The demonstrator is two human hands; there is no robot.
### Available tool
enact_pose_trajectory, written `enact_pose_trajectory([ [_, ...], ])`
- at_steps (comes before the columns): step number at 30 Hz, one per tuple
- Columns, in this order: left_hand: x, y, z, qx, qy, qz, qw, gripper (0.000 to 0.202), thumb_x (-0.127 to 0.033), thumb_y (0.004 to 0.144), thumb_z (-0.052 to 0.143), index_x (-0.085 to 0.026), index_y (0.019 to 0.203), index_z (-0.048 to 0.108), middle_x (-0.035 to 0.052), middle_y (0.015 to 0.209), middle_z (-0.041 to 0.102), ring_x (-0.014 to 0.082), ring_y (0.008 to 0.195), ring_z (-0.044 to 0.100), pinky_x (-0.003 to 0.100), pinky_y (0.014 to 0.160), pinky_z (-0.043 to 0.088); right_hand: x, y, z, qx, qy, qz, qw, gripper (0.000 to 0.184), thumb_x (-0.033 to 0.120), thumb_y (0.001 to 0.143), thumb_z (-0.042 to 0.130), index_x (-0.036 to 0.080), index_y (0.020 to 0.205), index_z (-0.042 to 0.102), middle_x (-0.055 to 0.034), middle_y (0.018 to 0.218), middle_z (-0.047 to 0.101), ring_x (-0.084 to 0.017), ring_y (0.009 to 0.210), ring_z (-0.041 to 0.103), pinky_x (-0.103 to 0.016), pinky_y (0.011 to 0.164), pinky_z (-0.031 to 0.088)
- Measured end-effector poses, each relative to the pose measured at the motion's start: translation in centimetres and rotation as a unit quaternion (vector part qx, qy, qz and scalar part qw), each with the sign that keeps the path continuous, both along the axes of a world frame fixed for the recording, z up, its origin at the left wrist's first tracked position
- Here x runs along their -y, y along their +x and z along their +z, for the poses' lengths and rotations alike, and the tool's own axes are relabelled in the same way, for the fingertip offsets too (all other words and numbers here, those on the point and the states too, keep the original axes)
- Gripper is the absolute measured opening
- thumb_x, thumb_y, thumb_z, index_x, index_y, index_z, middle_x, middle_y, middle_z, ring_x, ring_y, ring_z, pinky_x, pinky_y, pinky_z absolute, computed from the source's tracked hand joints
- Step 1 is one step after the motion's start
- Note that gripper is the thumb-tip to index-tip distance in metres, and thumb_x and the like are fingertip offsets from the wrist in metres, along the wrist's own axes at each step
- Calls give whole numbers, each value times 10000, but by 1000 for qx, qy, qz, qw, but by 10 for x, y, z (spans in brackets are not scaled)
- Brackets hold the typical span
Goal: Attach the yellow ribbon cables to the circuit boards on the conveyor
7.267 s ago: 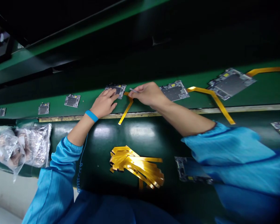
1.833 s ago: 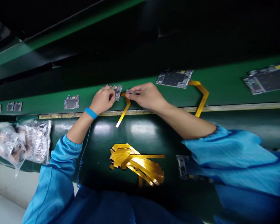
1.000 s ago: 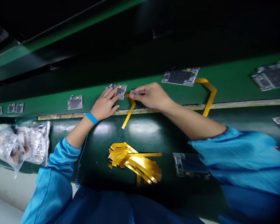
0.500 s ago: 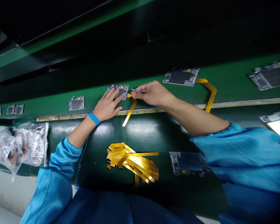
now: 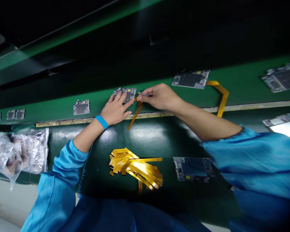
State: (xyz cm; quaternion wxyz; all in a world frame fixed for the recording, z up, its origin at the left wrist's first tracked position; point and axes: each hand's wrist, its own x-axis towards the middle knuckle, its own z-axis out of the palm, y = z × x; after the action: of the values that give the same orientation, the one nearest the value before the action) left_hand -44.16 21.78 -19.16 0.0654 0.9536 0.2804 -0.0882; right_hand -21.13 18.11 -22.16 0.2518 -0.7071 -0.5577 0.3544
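A small circuit board (image 5: 126,93) lies on the green conveyor belt (image 5: 236,87). My left hand (image 5: 116,109) rests on it with fingers spread flat, a blue strap on the wrist. My right hand (image 5: 159,96) is closed on thin metal tweezers (image 5: 144,94), whose tip meets the top end of a yellow flex ribbon (image 5: 134,113) at the board's right edge. The ribbon hangs down over the belt's front rail.
More boards ride the belt: one (image 5: 81,107) to the left, one with a yellow ribbon (image 5: 191,79) to the right, another (image 5: 280,78) at far right. On the dark bench lie a pile of yellow ribbons (image 5: 135,168), a board (image 5: 192,168) and crumpled plastic bags (image 5: 19,153).
The board under my hands and the other boards have drifted slightly right. My left hand went from gripping the board's edge to lying flat on it. My right hand has kept the tweezers at the ribbon's end.
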Motion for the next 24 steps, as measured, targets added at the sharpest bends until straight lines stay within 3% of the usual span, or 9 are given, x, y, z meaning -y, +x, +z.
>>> enact_pose_trajectory([
  [4,3,8,9,-25,2,-3,1000,618,-393,1117,558,-210,1704,496,236,1790,376,451,1665,346,699,1323,323,4,2,13,151,55,7,987,402,521,1041,608,226,900,843,-132,1036,824,-349,961,766,-453,818,544],
  [7,5,14,13,-41,0,1,999,623,-393,1119,555,-225,1714,481,229,1792,370,456,1659,343,725,1309,328,3,3,14,162,71,37,984,295,437,1044,622,261,993,854,-118,1209,807,-344,1025,757,-444,830,524],
  [10,6,20,13,-50,3,1,999,630,-393,1122,552,-230,1724,462,222,1788,378,453,1655,340,733,1297,344,1,3,10,173,45,46,983,186,346,1004,685,287,1079,845,-93,1133,827,-330,996,753,-425,783,504],
  [14,7,25,11,-50,4,-1,999,632,-382,1118,557,-228,1724,460,218,1785,383,456,1639,353,743,1289,352,2,8,4,138,36,27,989,83,374,961,759,318,975,819,-53,985,839,-321,922,751,-419,773,510],
  [19,10,33,7,-36,19,-5,999,614,-375,1110,569,-232,1702,496,217,1742,443,463,1608,380,749,1282,347,0,20,1,130,38,34,990,76,381,919,787,337,857,778,-55,990,825,-352,963,740,-447,836,521],
  [24,8,39,7,-19,7,-8,1000,584,-362,1128,533,-214,1692,506,230,1720,463,447,1590,410,698,1265,382,3,26,4,154,30,39,987,84,377,944,741,297,924,762,-77,1008,806,-320,912,719,-424,807,501],
])
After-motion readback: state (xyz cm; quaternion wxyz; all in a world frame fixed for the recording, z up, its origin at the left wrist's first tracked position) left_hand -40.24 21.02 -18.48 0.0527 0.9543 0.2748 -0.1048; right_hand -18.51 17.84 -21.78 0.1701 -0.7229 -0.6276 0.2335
